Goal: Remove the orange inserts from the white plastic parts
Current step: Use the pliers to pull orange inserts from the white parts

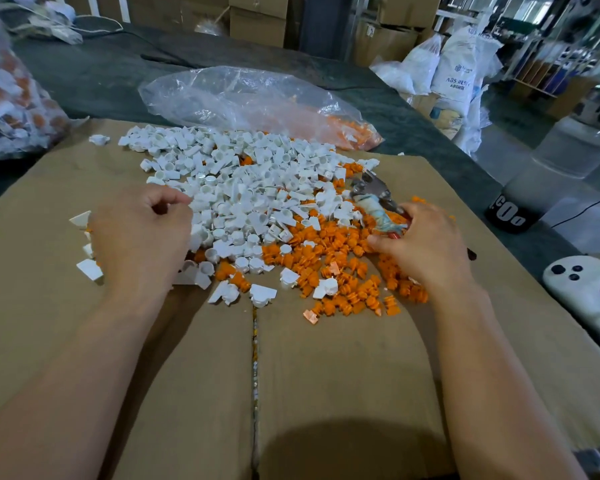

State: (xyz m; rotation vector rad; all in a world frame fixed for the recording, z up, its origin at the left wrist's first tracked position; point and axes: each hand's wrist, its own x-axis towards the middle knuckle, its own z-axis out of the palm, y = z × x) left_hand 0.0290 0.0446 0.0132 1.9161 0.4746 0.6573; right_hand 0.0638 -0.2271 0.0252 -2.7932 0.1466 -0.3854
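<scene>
Gripping the pliers, nose pointing away-left, is the right hand; left hand's hold unclear.

At about two o'clock a white sack bears blue print reading "ABS RES", the rest lost in a fold; the smaller line beneath is illegible. At three o'clock a dark container base shows large white characters, too skewed to read.

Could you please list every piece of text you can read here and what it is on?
"ABS RESI" on the white sack; its end and the line below are blurred.
White marks on the dark cylinder: upside down, unreadable.
Sticker on a cardboard box: too small.
</scene>
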